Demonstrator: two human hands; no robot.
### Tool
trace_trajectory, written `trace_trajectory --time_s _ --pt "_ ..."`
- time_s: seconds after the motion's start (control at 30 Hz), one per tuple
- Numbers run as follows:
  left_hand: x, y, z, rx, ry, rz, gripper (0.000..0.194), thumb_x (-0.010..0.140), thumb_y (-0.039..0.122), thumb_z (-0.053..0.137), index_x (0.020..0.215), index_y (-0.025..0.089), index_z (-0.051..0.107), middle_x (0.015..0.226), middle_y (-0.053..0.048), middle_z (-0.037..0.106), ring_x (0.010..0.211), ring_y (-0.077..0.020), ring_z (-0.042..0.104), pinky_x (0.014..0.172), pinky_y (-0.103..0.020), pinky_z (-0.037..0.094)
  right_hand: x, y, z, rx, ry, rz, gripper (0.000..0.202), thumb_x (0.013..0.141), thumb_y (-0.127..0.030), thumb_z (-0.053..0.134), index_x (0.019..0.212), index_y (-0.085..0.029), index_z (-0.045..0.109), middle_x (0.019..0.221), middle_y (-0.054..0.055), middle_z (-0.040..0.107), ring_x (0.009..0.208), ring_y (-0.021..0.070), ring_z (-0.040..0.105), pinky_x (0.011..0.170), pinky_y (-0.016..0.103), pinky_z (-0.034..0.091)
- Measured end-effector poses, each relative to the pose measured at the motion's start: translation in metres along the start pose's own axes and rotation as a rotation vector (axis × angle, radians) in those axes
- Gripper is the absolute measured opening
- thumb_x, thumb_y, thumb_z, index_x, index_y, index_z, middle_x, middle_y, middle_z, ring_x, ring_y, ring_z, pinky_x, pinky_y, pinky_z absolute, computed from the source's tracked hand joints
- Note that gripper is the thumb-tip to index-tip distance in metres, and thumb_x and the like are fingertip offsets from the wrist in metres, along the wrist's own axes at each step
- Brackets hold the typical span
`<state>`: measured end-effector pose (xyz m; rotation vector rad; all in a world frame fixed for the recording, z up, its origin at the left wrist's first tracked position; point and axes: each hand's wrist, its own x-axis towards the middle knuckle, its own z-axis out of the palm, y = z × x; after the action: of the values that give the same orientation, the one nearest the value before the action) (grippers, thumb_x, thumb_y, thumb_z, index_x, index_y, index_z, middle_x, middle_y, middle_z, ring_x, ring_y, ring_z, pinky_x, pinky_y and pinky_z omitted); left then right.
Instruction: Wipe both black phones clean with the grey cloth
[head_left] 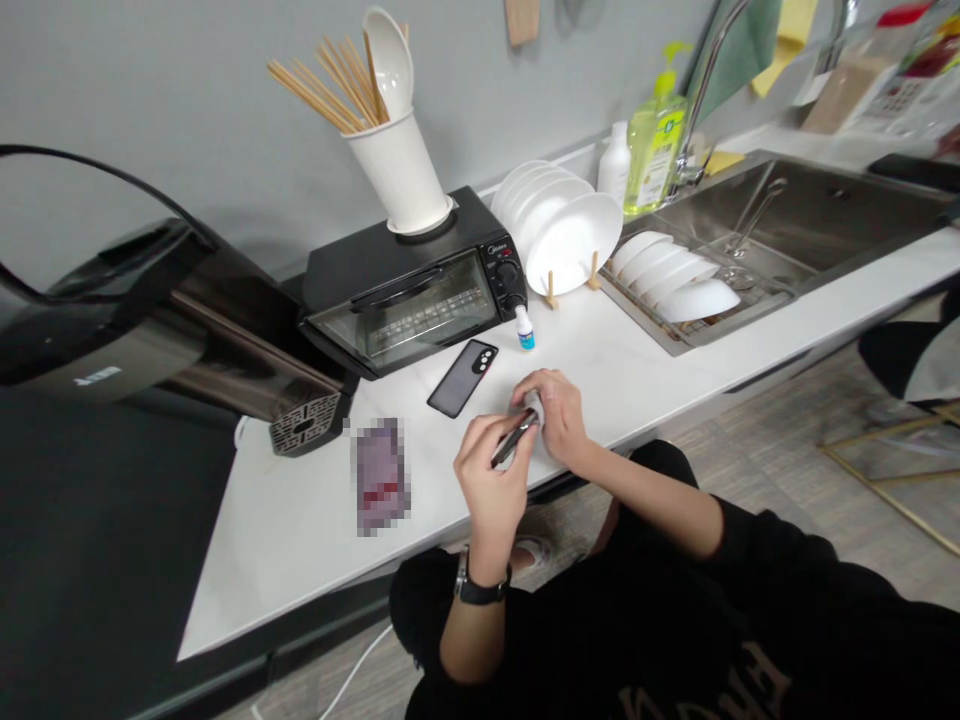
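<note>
My left hand [491, 470], with a dark watch on its wrist, is closed around a slim dark phone [513, 441] tilted on its edge above the counter front. At the phone's far end my right hand [561, 415] is closed on a light grey, cloth-like piece [534, 404], pressed against the phone. My fingers hide much of that piece. Just beyond my hands, a dark-edged phone case [459, 382] lies on the counter with its camera cutouts up. A small white bottle [525, 330] with a blue label stands behind it to the right.
A blurred-out flat item [380, 478] lies on the white counter [292, 540] to the left. Behind stand a black drink machine [225, 330], a toaster oven [420, 310] topped by a utensil cup [401, 170], and racked plates [570, 245]. A sink [795, 225] is at right.
</note>
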<state>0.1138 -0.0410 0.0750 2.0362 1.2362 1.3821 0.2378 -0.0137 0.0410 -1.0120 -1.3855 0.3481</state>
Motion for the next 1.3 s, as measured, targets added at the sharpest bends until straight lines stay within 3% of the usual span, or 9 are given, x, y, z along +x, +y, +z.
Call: trace_trajectory --time_s 0.1,0.23,0.43,0.63,0.77,0.87,1.03,1.2,1.3 --pt "0.009 0.005 0.009 -0.114 -0.043 -0.005 0.009 0.095 0.025 0.074 0.100 0.020 0.079 0.098 -0.005 0.077 0.090 -0.0175 0.073 0.085 -0.028 0.058 0.001 0.012 0.003 0.161 0.123 0.268 0.059 0.111 -0.055 0.023 0.072 -0.025 0.055 0.069 0.002 0.060 0.067 0.0187 0.058 0.071 0.034 0.046" --pt "0.015 0.004 0.023 -0.136 -0.056 0.006 0.011 0.094 0.028 0.077 0.100 0.019 0.081 0.098 -0.006 0.079 0.090 -0.0180 0.076 0.088 -0.029 0.060 0.002 0.015 0.005 0.314 0.206 0.393 0.058 0.109 -0.061 0.028 0.072 -0.025 0.054 0.068 -0.001 0.056 0.066 0.0178 0.055 0.071 0.033 0.045" --pt "0.016 0.000 0.031 -0.030 -0.054 0.045 0.013 0.097 0.029 0.074 0.105 0.020 0.079 0.102 -0.007 0.080 0.094 -0.0191 0.076 0.091 -0.029 0.058 0.007 0.021 0.012 0.424 0.283 0.397 0.053 0.108 -0.063 0.034 0.076 -0.026 0.054 0.076 0.000 0.054 0.073 0.0181 0.053 0.076 0.033 0.045" --pt "0.024 0.000 0.017 0.173 -0.289 -0.057 0.017 0.101 0.033 0.067 0.114 0.023 0.075 0.096 -0.004 0.082 0.083 -0.0189 0.078 0.077 -0.025 0.053 0.023 0.014 0.010 0.420 0.247 0.393 0.056 0.107 -0.063 0.034 0.072 -0.025 0.055 0.072 0.000 0.055 0.069 0.0176 0.053 0.073 0.033 0.045" --pt "0.033 0.005 0.014 0.282 -0.362 -0.087 0.024 0.102 0.028 0.062 0.124 0.022 0.067 0.104 -0.006 0.082 0.087 -0.0243 0.079 0.077 -0.029 0.053 0.037 -0.002 0.001 0.411 0.172 0.401 0.060 0.107 -0.064 0.034 0.068 -0.025 0.054 0.065 -0.001 0.054 0.061 0.0165 0.051 0.064 0.033 0.043" --pt "0.038 0.005 0.018 0.372 -0.435 -0.088 0.028 0.098 0.022 0.063 0.125 0.018 0.065 0.102 -0.010 0.081 0.088 -0.0285 0.078 0.077 -0.032 0.053 0.043 -0.013 -0.011 0.259 0.092 0.248 0.060 0.111 -0.058 0.029 0.069 -0.024 0.055 0.066 0.001 0.057 0.064 0.0170 0.054 0.066 0.034 0.044" --pt "0.036 -0.005 0.025 0.497 -0.515 -0.077 0.011 0.091 0.014 0.061 0.090 0.017 0.072 0.079 -0.011 0.076 0.081 -0.0287 0.075 0.075 -0.033 0.052 0.049 -0.016 -0.033 -0.317 -0.336 -0.416 0.050 0.111 -0.046 0.036 0.078 -0.023 0.066 0.081 0.006 0.069 0.074 0.0204 0.056 0.069 0.037 0.040" --pt "0.034 -0.013 0.028 0.562 -0.460 -0.106 0.016 0.092 0.011 0.057 0.091 0.016 0.072 0.081 -0.013 0.075 0.082 -0.0297 0.073 0.074 -0.036 0.051 0.048 -0.013 -0.031 -0.530 -0.312 -0.511 0.043 0.112 -0.029 0.035 0.091 -0.019 0.071 0.087 0.007 0.073 0.083 0.0216 0.060 0.080 0.038 0.044" --pt "0.034 -0.015 0.028 0.556 -0.460 -0.104 0.017 0.093 0.011 0.057 0.090 0.017 0.072 0.083 -0.013 0.076 0.086 -0.0297 0.074 0.076 -0.035 0.050 0.049 -0.010 -0.031 -0.529 -0.394 -0.638 0.035 0.111 -0.032 0.042 0.103 -0.018 0.074 0.101 0.008 0.078 0.093 0.0232 0.063 0.090 0.039 0.045"
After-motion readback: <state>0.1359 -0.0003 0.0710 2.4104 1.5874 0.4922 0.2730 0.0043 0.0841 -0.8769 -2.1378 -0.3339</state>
